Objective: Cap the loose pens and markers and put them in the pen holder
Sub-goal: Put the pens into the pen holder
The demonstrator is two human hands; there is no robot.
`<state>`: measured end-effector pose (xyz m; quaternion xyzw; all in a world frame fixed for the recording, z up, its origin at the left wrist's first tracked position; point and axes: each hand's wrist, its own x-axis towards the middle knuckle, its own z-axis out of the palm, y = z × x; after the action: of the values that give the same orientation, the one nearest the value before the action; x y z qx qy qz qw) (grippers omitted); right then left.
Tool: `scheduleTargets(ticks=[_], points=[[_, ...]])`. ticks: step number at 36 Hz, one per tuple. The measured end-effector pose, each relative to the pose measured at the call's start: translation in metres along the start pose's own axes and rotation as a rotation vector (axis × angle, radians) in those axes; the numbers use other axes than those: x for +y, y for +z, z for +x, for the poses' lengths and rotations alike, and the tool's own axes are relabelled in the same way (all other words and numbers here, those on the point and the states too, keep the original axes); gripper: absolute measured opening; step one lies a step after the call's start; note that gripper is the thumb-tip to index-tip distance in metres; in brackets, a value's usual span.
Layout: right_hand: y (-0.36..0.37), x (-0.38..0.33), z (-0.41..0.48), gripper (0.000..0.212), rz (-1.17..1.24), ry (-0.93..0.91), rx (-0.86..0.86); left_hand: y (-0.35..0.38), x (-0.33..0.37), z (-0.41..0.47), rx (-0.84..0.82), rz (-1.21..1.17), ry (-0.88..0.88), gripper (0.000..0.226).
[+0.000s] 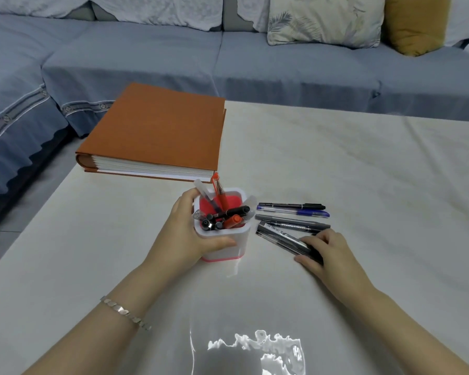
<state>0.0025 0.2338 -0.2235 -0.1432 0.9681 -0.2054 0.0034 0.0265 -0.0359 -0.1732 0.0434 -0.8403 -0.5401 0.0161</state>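
The near pens (279, 235), two dark ones lying side by side and slanting toward the holder, are the thing in hand: the right hand (325, 250) has its fingers curled over their far ends with the thumb under them, so it looks to be gripping both at the pick-up step. Their ends are hidden under the fingers, so I cannot tell whether they are capped. The next move, as I judge it, is to lift them, check the caps, then turn them upright and drop them in tip down. Just beyond them on the table (363, 185) lie three more loose ones in a row: the grey marker (293, 224), the blue pen (295, 213) and the black pen (290, 205), each seeming to have its cap on. Just left of all these stands the holder (243, 244), white outside and red inside, and the left hand (184, 234) grips it, thumb across the near wall and fingers round the far side, steadying it. It already holds a good many: an orange-red pen upright at the back, clear-capped pens leaning on the rim, a black marker lying across the top, an orange marker and several dark ends. Room is tight, so the black marker may block the way in. A bracelet (125, 312) sits on the left wrist. Beyond the holder lies an orange book (157, 131), and behind the table a blue sofa (228, 63).
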Motion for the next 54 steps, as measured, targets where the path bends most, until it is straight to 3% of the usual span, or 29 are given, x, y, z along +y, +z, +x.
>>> scheduleTargets(ticks=[6, 10, 13, 17, 22, 25, 28, 33, 36, 41, 46, 48, 54], points=[[0.010, 0.002, -0.014, 0.019, -0.161, -0.062, 0.095, 0.001, -0.002, 0.002, 0.010, -0.003, 0.010, 0.086], [0.002, -0.003, -0.012, 0.024, -0.167, 0.021, -0.010, 0.001, 0.000, 0.001, 0.008, 0.001, 0.006, 0.084], [-0.009, -0.008, -0.010, 0.022, -0.001, 0.057, -0.073, 0.001, 0.000, 0.001, 0.007, 0.004, -0.003, 0.083], [-0.036, -0.028, -0.007, 0.010, 0.453, 0.143, -0.150, 0.000, -0.001, 0.001, 0.006, 0.016, 0.009, 0.085], [-0.082, -0.061, 0.011, 0.012, 0.656, 0.080, -0.012, 0.000, -0.001, 0.000, 0.003, 0.030, 0.017, 0.084], [-0.110, -0.085, 0.025, 0.023, 0.708, 0.020, 0.021, 0.000, 0.001, -0.001, 0.007, 0.023, 0.015, 0.085], [-0.128, -0.109, 0.038, 0.025, 0.641, -0.059, 0.007, 0.000, 0.003, -0.002, 0.011, 0.022, 0.027, 0.081], [-0.136, -0.140, 0.058, 0.012, 0.127, -0.127, -0.210, 0.000, 0.001, -0.001, 0.019, 0.017, 0.034, 0.085], [-0.123, -0.158, 0.073, 0.016, -0.050, -0.153, -0.225, 0.000, 0.000, -0.001, 0.015, 0.020, 0.034, 0.084], [-0.086, -0.170, 0.093, 0.028, -0.132, -0.155, -0.225, -0.001, -0.001, 0.000, 0.001, 0.006, 0.064, 0.072], [-0.059, -0.166, 0.083, 0.026, -0.133, -0.228, 0.071, -0.001, 0.005, -0.002, -0.008, -0.061, 0.065, 0.065], [-0.050, -0.164, 0.076, 0.029, -0.070, -0.303, 0.114, 0.000, 0.006, -0.001, -0.005, -0.084, 0.060, 0.063], [-0.048, -0.169, 0.071, 0.057, -0.003, -0.259, -0.073, 0.000, 0.006, -0.001, -0.014, -0.069, 0.045, 0.062]])
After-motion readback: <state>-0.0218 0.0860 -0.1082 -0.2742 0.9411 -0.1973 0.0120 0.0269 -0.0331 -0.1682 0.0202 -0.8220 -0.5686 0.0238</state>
